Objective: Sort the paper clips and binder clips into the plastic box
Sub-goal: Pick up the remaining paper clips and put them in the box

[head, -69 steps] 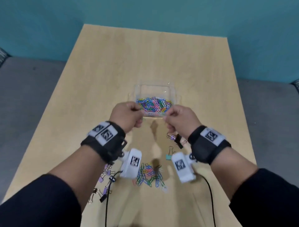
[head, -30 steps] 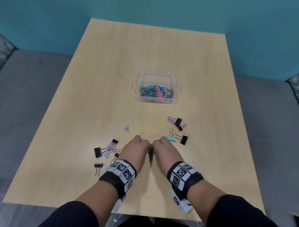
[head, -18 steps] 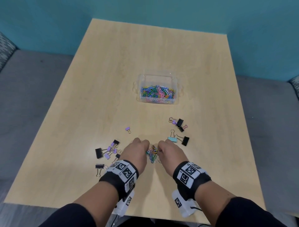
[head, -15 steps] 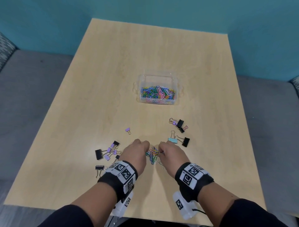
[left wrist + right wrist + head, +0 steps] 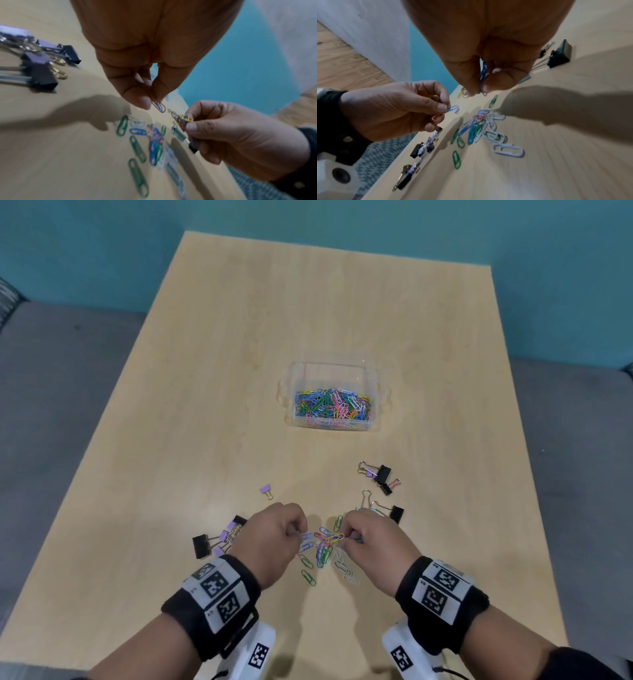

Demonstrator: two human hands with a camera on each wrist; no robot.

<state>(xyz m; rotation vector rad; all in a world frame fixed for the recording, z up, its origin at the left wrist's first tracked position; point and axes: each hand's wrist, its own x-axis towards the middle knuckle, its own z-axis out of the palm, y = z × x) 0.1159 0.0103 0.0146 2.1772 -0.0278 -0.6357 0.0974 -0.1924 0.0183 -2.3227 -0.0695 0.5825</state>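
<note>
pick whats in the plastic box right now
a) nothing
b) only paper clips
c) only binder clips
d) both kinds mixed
b: the plastic box holds only coloured paper clips, while the binder clips lie out on the table.
</note>
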